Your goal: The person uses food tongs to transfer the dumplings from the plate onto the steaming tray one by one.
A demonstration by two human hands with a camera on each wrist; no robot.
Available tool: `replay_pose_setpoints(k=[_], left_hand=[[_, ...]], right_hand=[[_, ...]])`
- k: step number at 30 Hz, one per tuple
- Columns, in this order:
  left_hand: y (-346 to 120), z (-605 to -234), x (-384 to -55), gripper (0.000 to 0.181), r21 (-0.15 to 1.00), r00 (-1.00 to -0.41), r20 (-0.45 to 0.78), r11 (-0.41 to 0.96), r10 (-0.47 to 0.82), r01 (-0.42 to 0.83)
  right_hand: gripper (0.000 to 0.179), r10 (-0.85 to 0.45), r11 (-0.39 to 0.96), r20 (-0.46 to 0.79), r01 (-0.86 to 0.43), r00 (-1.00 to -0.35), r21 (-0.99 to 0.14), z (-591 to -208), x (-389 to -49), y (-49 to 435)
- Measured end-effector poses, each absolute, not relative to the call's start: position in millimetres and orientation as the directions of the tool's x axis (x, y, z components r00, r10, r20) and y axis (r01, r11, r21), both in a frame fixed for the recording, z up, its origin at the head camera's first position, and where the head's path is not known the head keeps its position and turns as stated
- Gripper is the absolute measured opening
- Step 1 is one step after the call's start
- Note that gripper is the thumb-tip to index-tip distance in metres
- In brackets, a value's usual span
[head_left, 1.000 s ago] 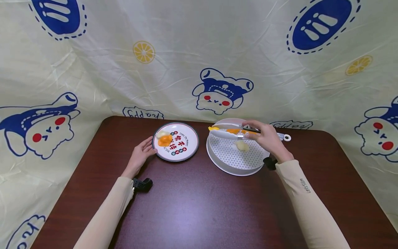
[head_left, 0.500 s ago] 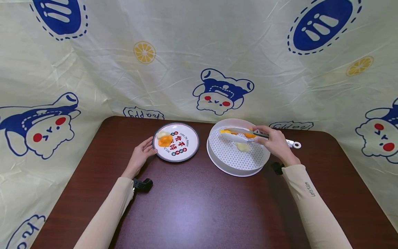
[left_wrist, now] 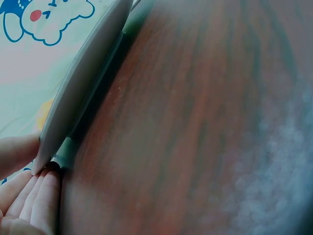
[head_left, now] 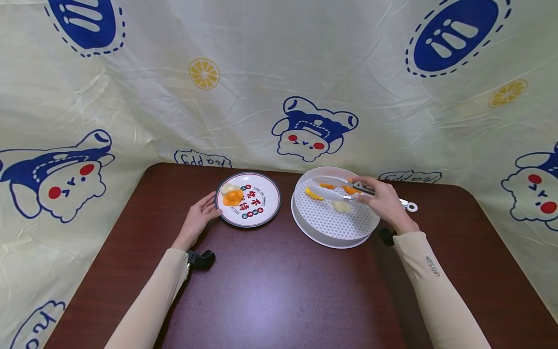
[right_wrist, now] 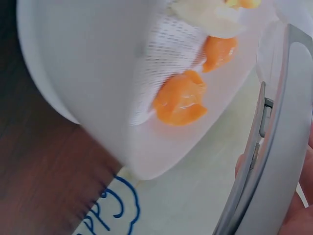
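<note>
My left hand pinches the near-left rim of a white plate, thumb above and fingers below. On the plate lie an orange dumpling-like piece and a cream one. My right hand grips silver tongs over a round white steamer basket. The tongs' arms stand apart. Beside their tips a yellow piece lies in the basket. Orange pieces and a cream piece rest on the perforated base. The tongs partly cover the far orange pieces.
The basket stands on a wider white base on a dark brown table. Behind the table hangs a printed cloth. Black straps with wrist cameras sit at both wrists.
The tongs have moved right from the basket's far-left rim and spread. The yellow piece, earlier at their tips, now lies inside the basket. My left hand and the plate stay put.
</note>
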State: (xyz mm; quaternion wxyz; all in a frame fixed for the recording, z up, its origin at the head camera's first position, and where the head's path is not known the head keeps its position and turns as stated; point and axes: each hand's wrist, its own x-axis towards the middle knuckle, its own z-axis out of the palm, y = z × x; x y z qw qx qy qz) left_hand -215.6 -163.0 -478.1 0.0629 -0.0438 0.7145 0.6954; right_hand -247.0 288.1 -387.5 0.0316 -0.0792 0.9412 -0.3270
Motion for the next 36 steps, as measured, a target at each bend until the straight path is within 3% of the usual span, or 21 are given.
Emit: replay_pose_setpoints(k=[14,22,27,36], left_hand=[[-163.7,-478.9,-214.8,0.064,0.986,-0.986,-0.162,0.034,0.021,-0.162],[-164.1,-480.1,-214.1,0.065,0.987,-0.987,-0.157,0.031,0.028,-0.156],[-164.2,-478.4,-214.5,0.065,0.987,-0.987,-0.157,0.035,0.031,-0.156],[-163.4,-476.0,-215.2,0.064,0.988,-0.988,-0.151,0.032,0.033,-0.150]], right_hand=[[0.047,-0.278,0.736,0.047,-0.244,-0.960,-0.631,-373.5,-241.7,250.9],[0.053,-0.436,0.706,0.134,-0.431,-0.890,-0.562,-375.2,-243.0,210.2],[0.052,-0.484,0.670,0.095,-0.438,-0.870,-0.599,-374.2,-245.2,180.5],[0.052,-0.569,0.689,0.068,-0.520,-0.820,-0.505,-377.6,-257.5,134.4]])
